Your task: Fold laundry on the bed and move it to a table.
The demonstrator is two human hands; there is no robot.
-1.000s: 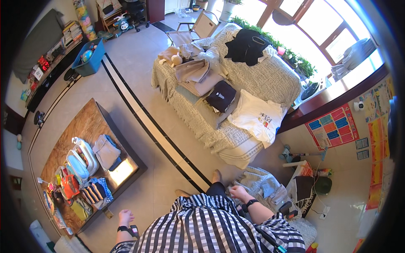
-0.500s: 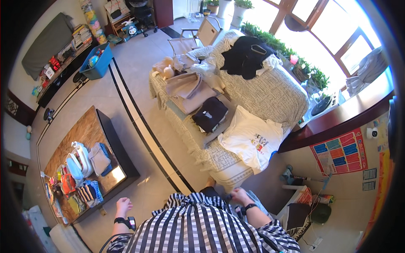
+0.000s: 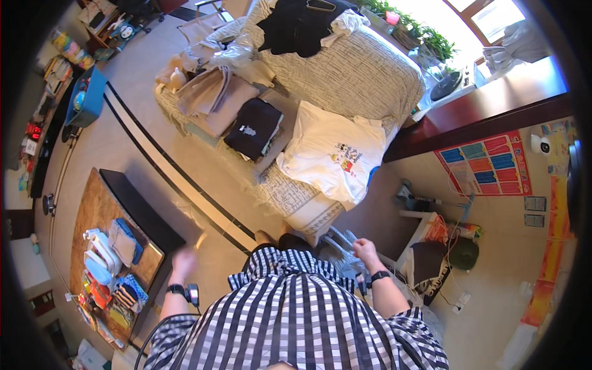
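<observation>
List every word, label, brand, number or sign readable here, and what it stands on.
Nothing reads clearly enough to quote.
White T-shirt: print around the cartoon figures, too small.
Dark folded garment: pale mark, too small to tell whether it is lettering.
Red-and-blue wall chart: fine print in panels, too small.
Two small wall cards: too small.
Orange-red wall strip: cannot tell whether its marks are words.

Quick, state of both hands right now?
Left hand: blurred, nothing visible in it; open or closed cannot be told.
Right hand: curled, beside pale bluish strips; whether it grips them cannot be told.
</observation>
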